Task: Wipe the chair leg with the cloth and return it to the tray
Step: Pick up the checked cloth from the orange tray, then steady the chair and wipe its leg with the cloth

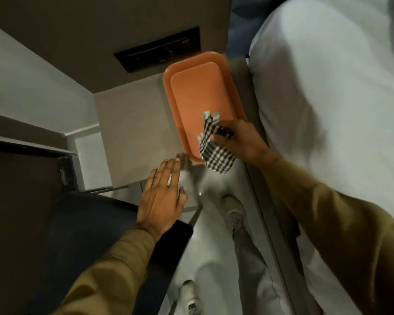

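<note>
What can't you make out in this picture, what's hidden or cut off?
Head view:
- Chair leg: not identifiable; motion blur near the left hand.
- Cloth: partly hidden in the right hand.
- Tray: near corner covered by cloth.
- Wall panel: too dark to read.

cloth (216,153): woven checked fabric, soft, matt, crumpled in right hand (241,142)
tray (191,92): orange plastic, smooth, low sheen, just beyond right hand
floor (212,189): pale, glossy, reflective, between hands
bedding (328,87): white cloth, matt, right of right hand
</note>
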Demonstrator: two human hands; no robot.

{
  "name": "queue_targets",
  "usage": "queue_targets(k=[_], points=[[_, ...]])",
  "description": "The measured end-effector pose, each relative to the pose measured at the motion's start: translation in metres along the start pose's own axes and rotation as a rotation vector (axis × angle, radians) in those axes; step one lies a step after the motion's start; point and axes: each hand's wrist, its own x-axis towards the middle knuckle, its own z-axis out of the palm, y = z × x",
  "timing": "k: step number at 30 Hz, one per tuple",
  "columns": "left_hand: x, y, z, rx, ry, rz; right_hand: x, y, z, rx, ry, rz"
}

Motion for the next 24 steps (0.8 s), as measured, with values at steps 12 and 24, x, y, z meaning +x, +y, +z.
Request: queue_targets(k=[12, 24], points=[[-0.199, -0.063, 0.090, 0.184, -0.104, 0.134, -0.264, 0.007, 0.135, 0.581, 0.284, 0.322], [-0.276, -0.075, 0.222, 0.273, 0.106, 0.182, -0.446, 0.123, 0.325, 0.634, 0.416, 0.597]])
